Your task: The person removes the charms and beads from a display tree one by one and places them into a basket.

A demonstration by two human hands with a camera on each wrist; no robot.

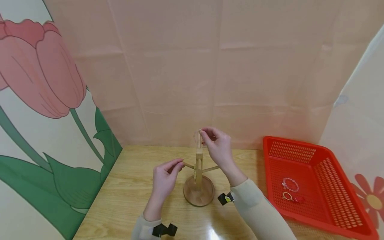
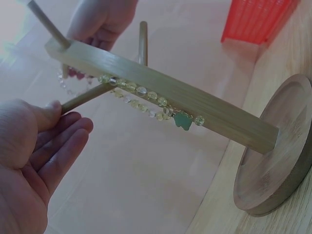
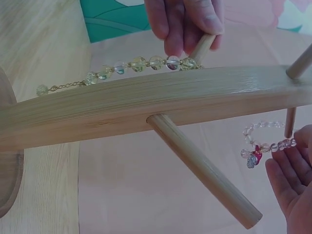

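A wooden jewelry stand [image 1: 199, 175] with a round base [image 2: 273, 161] and several pegs stands upright on the table. My left hand [image 1: 166, 176] pinches the tip of one side peg [image 2: 85, 99] between thumb and index finger. From that peg hangs a yellow and clear beaded bracelet [image 3: 138, 64] with a green charm [image 2: 183, 121], lying along the post. Higher up, my right hand [image 1: 218, 146] pinches a clear pink beaded bracelet [image 3: 265, 148] with a red charm [image 3: 258, 156]. Its loop overlaps the end of an upper peg [image 3: 290, 122] in the right wrist view.
To the right, a red plastic basket [image 1: 322, 213] holds a pink beaded bracelet [image 1: 292, 190], a gold-colored ring-shaped piece [image 1: 287, 196] and a small red item [image 1: 299, 199]. A pinkish cloth backdrop [image 1: 180, 83] rises behind the wooden table [image 1: 120, 193].
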